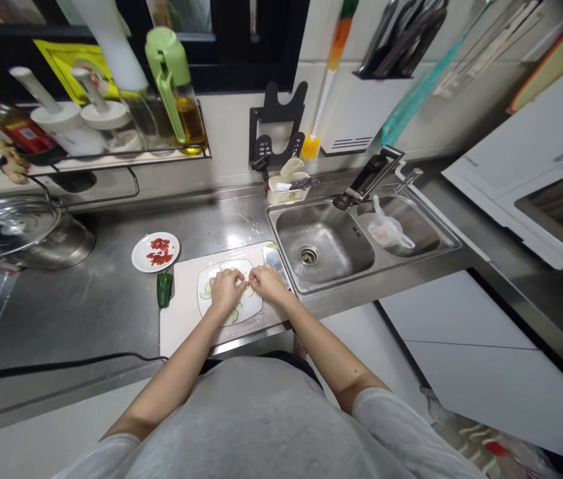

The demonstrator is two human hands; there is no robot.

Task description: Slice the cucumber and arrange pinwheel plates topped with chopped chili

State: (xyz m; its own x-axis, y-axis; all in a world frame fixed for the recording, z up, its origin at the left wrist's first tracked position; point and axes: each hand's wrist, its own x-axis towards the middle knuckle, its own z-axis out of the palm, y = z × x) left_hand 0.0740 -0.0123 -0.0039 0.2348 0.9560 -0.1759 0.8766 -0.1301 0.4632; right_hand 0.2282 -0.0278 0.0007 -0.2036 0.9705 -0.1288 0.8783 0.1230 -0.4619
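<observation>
Over a white square plate [256, 309], my left hand [228, 289] and my right hand [267, 283] meet with pinched fingertips. Between them is a small piece of what looks like cucumber slice, mostly hidden by the fingers. Several thin, green-edged cucumber slices [234, 314] lie spread on the plate. A pale cutting board [180, 324] is underneath. To the right of my right hand, a broad knife blade [276, 263] rests on the board, with a bit of green at its far end.
Left of the board lie a dark green vegetable piece [163, 290] and a small white plate [137, 257] bearing chopped red bits. A lidded steel pot [56, 236] stands farther left. On the right is a double sink [321, 229] with a tap [368, 176] and a plastic bag [388, 229].
</observation>
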